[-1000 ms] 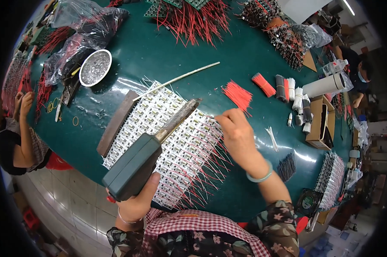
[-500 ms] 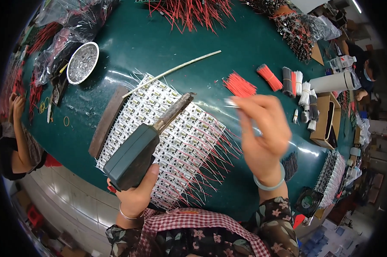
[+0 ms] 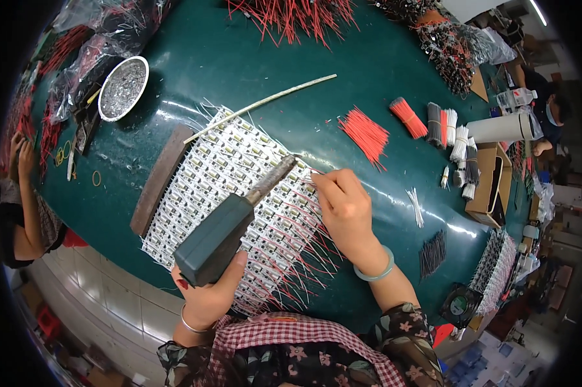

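Okay, nearest first: left hand (image 3: 208, 302) is wrapped around the green soldering tool (image 3: 215, 235), thumb along its side. The metal barrel (image 3: 271, 182) angles up-right over the board panel (image 3: 220, 174), tip near the panel's right edge. Can't tell if it's touching.

Right hand (image 3: 347, 211): thumb and forefinger pinched at that edge just beside the tip, on what looks like a white wire; other fingers curled.

Panel lies flat in front of the person. Progress, my read: right edge is wired from the near end up to about the fingertips, red and white wires (image 3: 310, 258) trailing off it. Short stretch past the tip shows no red ones, so probably only a few spots left there. No long red wires visible on the left part.

Around it: brown bar (image 3: 162, 180) along the left edge, pale rod (image 3: 265, 104) across the top corner. Loose stock right: black wires (image 3: 433, 255), white wires (image 3: 415, 208), red wires (image 3: 366, 137).

Farther: white bowl (image 3: 147, 74) of silvery bits, red-wire heap (image 3: 297, 16) at the back.
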